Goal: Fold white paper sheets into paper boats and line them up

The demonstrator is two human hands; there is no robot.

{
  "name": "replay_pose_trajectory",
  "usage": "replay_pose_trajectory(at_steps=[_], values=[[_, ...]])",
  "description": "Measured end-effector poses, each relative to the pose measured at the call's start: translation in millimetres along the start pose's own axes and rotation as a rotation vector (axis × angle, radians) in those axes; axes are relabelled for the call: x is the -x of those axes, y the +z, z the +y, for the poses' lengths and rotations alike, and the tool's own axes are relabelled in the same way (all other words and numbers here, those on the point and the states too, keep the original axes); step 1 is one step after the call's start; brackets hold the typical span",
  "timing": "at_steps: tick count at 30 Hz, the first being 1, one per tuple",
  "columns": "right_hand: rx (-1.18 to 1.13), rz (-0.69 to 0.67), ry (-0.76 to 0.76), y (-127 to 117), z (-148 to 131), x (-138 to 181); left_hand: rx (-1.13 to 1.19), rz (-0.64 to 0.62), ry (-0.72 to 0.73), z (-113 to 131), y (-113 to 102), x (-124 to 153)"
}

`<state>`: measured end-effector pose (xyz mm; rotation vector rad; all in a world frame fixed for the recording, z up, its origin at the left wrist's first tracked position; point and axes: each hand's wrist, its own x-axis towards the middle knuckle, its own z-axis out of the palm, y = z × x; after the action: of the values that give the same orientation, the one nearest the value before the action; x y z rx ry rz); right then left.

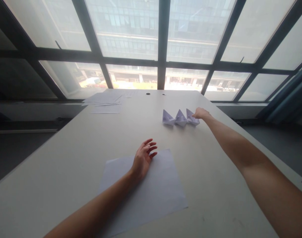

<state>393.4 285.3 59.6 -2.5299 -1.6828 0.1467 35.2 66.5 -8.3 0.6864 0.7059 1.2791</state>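
Observation:
Three folded white paper boats stand in a row on the table: a left paper boat point(168, 119), a middle paper boat point(181, 118) and a right paper boat point(193, 119). My right hand point(201, 113) reaches far forward, its fingers pinched at the upper right side of the right boat; the fingertips are partly hidden. Near me lies a flat white sheet of paper point(163, 185), turned slightly askew. Over its upper part rests my left hand point(144, 157), palm turned sideways, with fingers loosely bent, apart and holding nothing.
A loose stack of paper sheets point(103, 99) lies at the table's far left. Two dark round holes, one of them a larger hole point(148, 94), sit near the far edge of the white table point(66, 158). Large framed windows rise beyond, and a blue curtain point(284, 96) hangs at right.

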Motion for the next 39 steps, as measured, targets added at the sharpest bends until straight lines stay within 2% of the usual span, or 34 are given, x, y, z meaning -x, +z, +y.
replay_pose_trajectory(at_steps=[11, 14, 15, 16, 18, 20, 22, 25, 27, 30, 32, 34, 39], values=[[-0.172, 0.185, -0.011, -35.5, 27.3, 19.3, 0.047, 0.007, -0.021, 5.1, 1.3, 1.4], [-0.246, 0.320, -0.068, -39.4, 30.2, 44.3, 0.070, -0.029, -0.001, 15.1, 5.8, 5.0], [-0.312, 0.426, -0.115, -37.9, 28.7, 57.4, 0.030, -0.061, 0.028, 19.9, 8.8, 6.5], [-0.378, 0.505, -0.184, -34.6, 25.7, 73.1, -0.048, -0.103, 0.060, 25.2, 12.0, 8.0], [-0.496, 0.554, -0.373, -22.7, 15.8, 112.2, -0.304, -0.199, 0.097, 35.5, 18.0, 11.9], [-0.575, 0.466, -0.580, -4.9, 1.2, 158.6, -0.636, -0.268, 0.102, 43.3, 20.3, 19.3], [-0.599, 0.291, -0.827, 16.2, -16.0, 206.0, -0.986, -0.294, 0.148, 46.9, 16.6, 33.3], [-0.518, 0.089, -1.136, 45.3, -40.0, 263.3, -1.469, -0.288, 0.352, 44.5, 2.3, 66.3], [-0.421, 0.005, -1.267, 58.6, -51.2, 285.8, -1.719, -0.279, 0.387, 40.0, -8.4, 89.3], [-0.266, -0.131, -1.450, 68.7, -58.6, 296.0, -1.906, -0.236, 0.364, 32.1, -21.1, 110.5], [-0.202, -0.193, -1.489, 71.7, -57.9, 292.9, -1.937, -0.225, 0.346, 27.7, -27.3, 111.7], [-0.163, -0.200, -1.444, 73.7, -53.4, 289.1, -1.925, -0.265, 0.335, 24.8, -31.8, 103.7], [-0.081, -0.047, -1.178, 73.7, -32.1, 305.0, -1.843, -0.479, 0.327, 19.4, -32.6, 68.6]])
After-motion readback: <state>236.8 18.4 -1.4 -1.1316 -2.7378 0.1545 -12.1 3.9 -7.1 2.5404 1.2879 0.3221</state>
